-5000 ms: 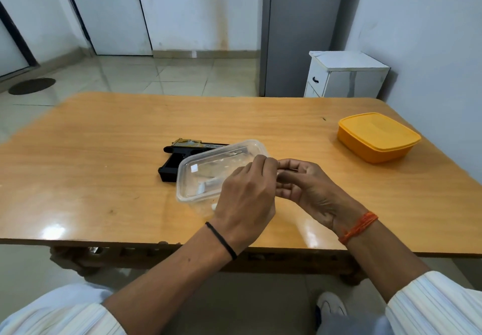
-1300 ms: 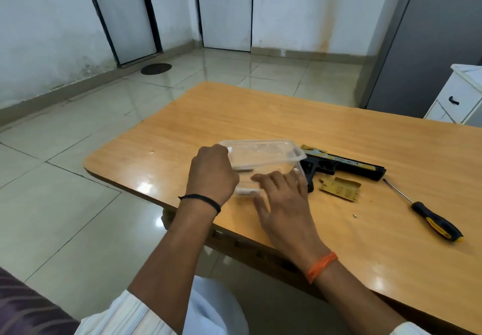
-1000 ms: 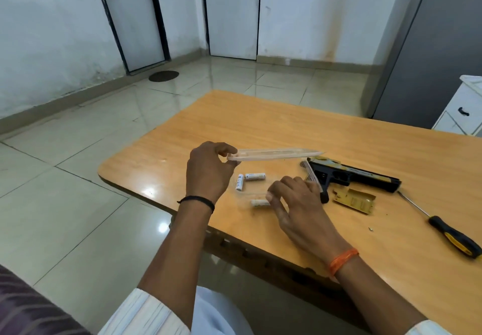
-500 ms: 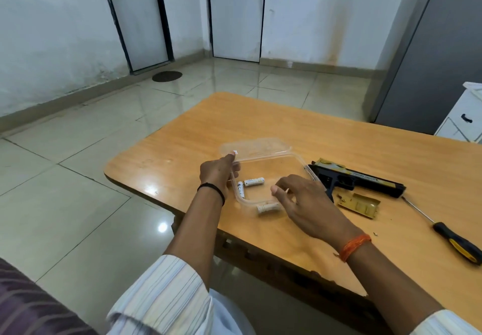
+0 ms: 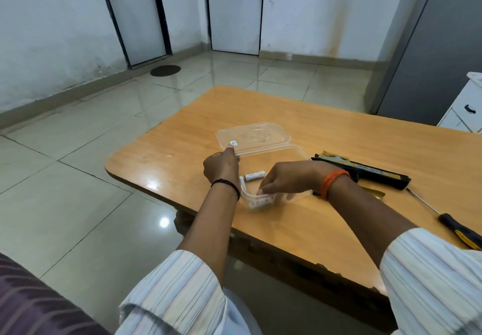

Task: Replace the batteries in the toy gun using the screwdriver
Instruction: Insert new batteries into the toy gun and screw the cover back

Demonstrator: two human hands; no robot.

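Head view: the right hand curls down into the clear tub, fingertips pinching a battery at the near wall; it could slip and roll off the close table edge. The left hand pinches the lid behind. The gun, cover off, lies right, and the screwdriver lies apart

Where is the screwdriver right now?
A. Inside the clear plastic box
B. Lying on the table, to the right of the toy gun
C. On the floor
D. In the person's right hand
B: the screwdriver lies untouched on the table, right of the toy gun, while both hands are at the clear box.
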